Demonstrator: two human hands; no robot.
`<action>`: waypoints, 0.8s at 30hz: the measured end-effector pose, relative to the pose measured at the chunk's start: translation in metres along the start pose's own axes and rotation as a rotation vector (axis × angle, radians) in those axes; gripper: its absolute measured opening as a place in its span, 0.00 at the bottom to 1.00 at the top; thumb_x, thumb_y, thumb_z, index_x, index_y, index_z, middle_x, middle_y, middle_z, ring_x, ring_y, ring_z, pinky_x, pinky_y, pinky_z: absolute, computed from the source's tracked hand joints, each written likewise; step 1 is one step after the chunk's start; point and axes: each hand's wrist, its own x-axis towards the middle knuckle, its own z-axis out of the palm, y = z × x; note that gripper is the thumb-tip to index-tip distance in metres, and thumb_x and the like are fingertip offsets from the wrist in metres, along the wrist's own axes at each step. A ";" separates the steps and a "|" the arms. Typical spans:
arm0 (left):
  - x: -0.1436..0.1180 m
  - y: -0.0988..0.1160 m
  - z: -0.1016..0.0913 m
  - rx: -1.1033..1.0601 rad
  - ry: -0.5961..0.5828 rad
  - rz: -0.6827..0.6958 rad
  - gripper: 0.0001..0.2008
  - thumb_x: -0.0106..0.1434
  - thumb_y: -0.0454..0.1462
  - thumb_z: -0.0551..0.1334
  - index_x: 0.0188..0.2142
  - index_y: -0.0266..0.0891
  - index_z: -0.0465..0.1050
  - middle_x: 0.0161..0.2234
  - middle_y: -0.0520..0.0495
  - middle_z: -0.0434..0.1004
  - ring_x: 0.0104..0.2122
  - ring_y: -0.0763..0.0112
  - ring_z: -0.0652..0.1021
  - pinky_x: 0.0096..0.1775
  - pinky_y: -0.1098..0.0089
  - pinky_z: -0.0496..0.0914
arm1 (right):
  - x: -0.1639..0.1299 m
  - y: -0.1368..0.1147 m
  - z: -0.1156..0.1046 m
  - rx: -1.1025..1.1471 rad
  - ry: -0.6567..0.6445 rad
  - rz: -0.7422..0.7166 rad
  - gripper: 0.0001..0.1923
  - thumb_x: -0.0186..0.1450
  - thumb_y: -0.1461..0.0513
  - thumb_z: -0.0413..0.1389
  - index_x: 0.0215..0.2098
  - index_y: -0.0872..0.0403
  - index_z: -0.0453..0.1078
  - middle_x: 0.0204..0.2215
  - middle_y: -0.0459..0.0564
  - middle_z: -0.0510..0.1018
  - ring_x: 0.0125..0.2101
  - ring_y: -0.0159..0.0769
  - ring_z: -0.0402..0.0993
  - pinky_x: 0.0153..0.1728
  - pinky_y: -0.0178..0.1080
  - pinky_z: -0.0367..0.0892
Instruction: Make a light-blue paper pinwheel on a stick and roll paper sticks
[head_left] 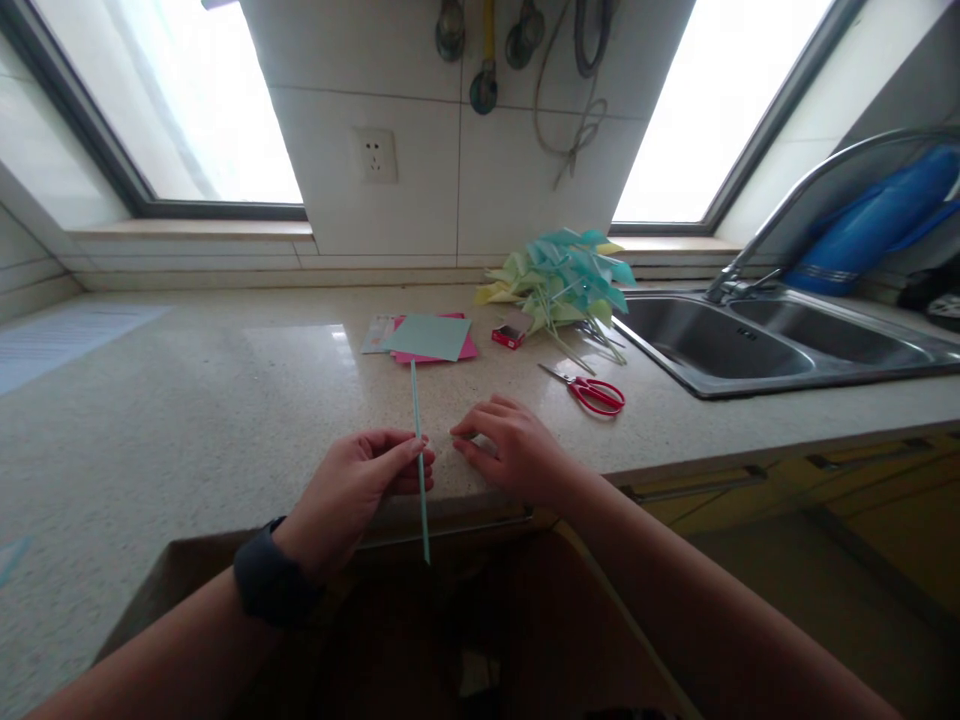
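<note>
left hand [358,492] pinching thin teal stick [418,450], pointing 12 o'clock over bench [187,420] edge | right hand [517,450] fingers curled flat on bench, grasp unclear | step: readying stick | next: steadier grip needed

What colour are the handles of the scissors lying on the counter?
The handles of the scissors are red, seen in the head view, beside the sink.

Home kitchen, steel sink [750,345], stone countertop [225,400], hanging utensils [484,60]
</note>
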 end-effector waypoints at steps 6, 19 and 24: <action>0.003 0.001 -0.002 0.041 -0.032 -0.033 0.11 0.60 0.40 0.72 0.34 0.32 0.81 0.31 0.43 0.83 0.30 0.70 0.81 0.38 0.70 0.76 | 0.001 0.003 0.000 0.022 -0.008 -0.005 0.06 0.69 0.59 0.58 0.41 0.51 0.78 0.38 0.47 0.80 0.41 0.35 0.74 0.45 0.38 0.65; 0.011 -0.002 -0.008 0.050 -0.025 -0.084 0.07 0.61 0.36 0.69 0.34 0.32 0.81 0.31 0.44 0.84 0.28 0.72 0.81 0.36 0.72 0.78 | -0.040 0.111 -0.072 -0.412 0.020 0.630 0.14 0.66 0.54 0.56 0.33 0.55 0.76 0.30 0.60 0.79 0.32 0.48 0.74 0.32 0.45 0.63; 0.008 0.001 -0.006 0.066 -0.014 -0.090 0.06 0.62 0.35 0.68 0.34 0.32 0.82 0.32 0.44 0.84 0.28 0.73 0.81 0.35 0.73 0.77 | -0.043 0.117 -0.079 -0.418 -0.115 0.664 0.18 0.67 0.49 0.54 0.34 0.53 0.76 0.29 0.57 0.80 0.28 0.44 0.74 0.27 0.42 0.60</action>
